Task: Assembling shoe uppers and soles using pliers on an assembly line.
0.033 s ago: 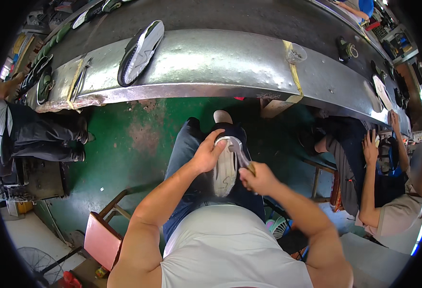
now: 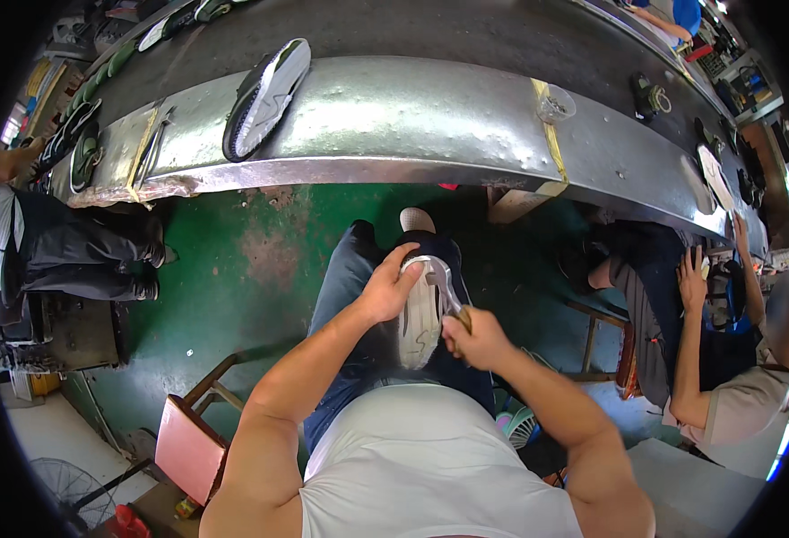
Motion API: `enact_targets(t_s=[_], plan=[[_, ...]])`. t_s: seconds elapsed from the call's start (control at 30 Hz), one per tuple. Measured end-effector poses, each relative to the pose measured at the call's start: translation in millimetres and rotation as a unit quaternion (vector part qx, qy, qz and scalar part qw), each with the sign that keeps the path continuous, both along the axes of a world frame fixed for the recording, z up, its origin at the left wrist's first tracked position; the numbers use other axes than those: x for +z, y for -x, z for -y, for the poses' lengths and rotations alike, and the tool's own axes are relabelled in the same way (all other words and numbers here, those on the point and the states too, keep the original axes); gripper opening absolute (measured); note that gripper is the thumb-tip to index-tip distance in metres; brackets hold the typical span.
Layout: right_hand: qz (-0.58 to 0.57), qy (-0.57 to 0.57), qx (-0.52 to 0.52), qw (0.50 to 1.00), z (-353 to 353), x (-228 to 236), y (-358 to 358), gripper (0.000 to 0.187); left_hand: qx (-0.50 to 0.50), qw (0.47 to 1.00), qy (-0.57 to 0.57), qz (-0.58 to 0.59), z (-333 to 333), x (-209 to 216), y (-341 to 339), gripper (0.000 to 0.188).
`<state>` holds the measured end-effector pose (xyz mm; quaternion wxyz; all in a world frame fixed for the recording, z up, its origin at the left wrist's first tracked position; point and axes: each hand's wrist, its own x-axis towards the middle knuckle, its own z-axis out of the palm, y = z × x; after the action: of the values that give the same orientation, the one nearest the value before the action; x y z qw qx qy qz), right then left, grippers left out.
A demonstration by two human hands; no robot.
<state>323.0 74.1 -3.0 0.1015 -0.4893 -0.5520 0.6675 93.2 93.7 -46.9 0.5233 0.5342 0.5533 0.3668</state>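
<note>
A dark shoe with a pale, flat underside lies sole up across my lap, its far end between my knees. My left hand is wrapped round its far left edge, the thumb pressed on the underside. My right hand grips the handle of lasting pincers, whose curved grey metal head reaches to the shoe's far right rim. The jaws' exact contact with the rim is too small to make out. On the metal bench edge ahead, another black and white shoe leans on its side.
A long metal-edged bench crosses in front of me, bearing a clear cup and tools. A pink-seated chair stands at left. A co-worker sits at right, and another person's legs show at left.
My right hand has shifted slightly left and toward the shoe with the pincers. My left hand and the shoe look unmoved.
</note>
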Motion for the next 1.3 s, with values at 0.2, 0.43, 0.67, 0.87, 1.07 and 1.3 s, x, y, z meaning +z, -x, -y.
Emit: enact_targets(t_s=[0.2,0.43,0.67,0.87,1.07,1.3], plan=[[-0.072,0.182,0.043,0.980,-16.1,40.9,-20.3,0.036,0.004,0.999,0.018,0.038,8.3,15.7,-5.3,0.049],[-0.011,0.152,0.061,0.986,-9.9,60.0,-41.4,0.033,-0.020,0.995,-0.069,-0.068,18.4,44.2,-18.3,0.053],[-0.126,0.289,0.022,0.949,-24.3,75.8,-37.2,0.039,-0.030,0.991,-0.089,-0.096,19.6,45.8,-22.1,0.053],[0.004,0.194,0.059,0.979,-32.0,49.2,-23.7,0.022,-0.021,0.995,-0.040,-0.093,12.6,40.4,-12.8,0.050],[0.033,0.068,0.057,0.995,-28.8,-4.4,14.4,0.027,0.076,0.994,-0.022,-0.074,9.7,-19.1,1.1,0.043],[0.052,-0.015,0.021,0.998,-25.4,-42.5,41.3,0.028,0.131,0.990,0.007,-0.059,0.4,-40.0,17.0,0.039]])
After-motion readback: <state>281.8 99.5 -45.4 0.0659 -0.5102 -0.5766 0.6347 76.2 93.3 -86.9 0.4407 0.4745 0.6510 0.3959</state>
